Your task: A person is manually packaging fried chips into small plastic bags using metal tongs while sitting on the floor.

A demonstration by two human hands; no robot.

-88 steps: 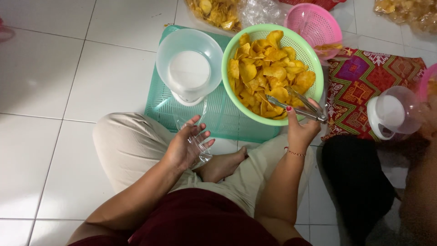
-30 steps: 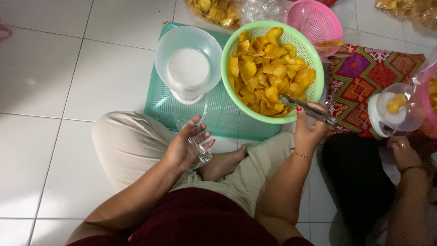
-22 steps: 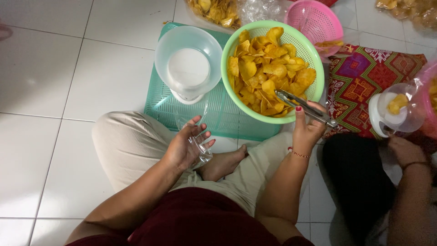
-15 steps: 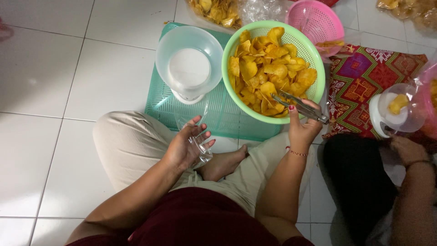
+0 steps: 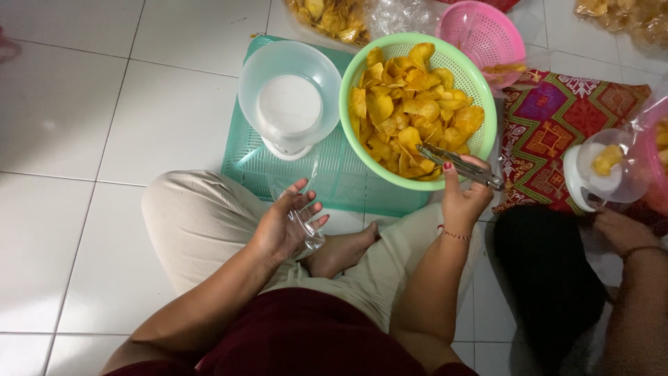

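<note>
I sit cross-legged on a white tiled floor. My right hand (image 5: pixel 460 198) grips metal tongs (image 5: pixel 459 165) whose tips rest among yellow-orange chips (image 5: pixel 407 108) in a green perforated basket (image 5: pixel 349 76). My left hand (image 5: pixel 285 223) rests over my knee and holds a clear plastic bag (image 5: pixel 306 223) with spread fingers. A clear bowl on a small white scale (image 5: pixel 289 101) stands left of the basket, both on a teal plastic tray (image 5: pixel 334 184).
A pink basket (image 5: pixel 480 35) and bags of chips (image 5: pixel 330 17) lie behind. To the right, on a patterned red cloth (image 5: pixel 563 115), another person's hand (image 5: pixel 619 230) is by a second scale bowl (image 5: pixel 602 170) holding a few chips.
The tongs shifted back and forth within the green basket and closed a little on the chips. The other person's hand came in and chips appeared in the right scale bowl. My left hand stayed still.
</note>
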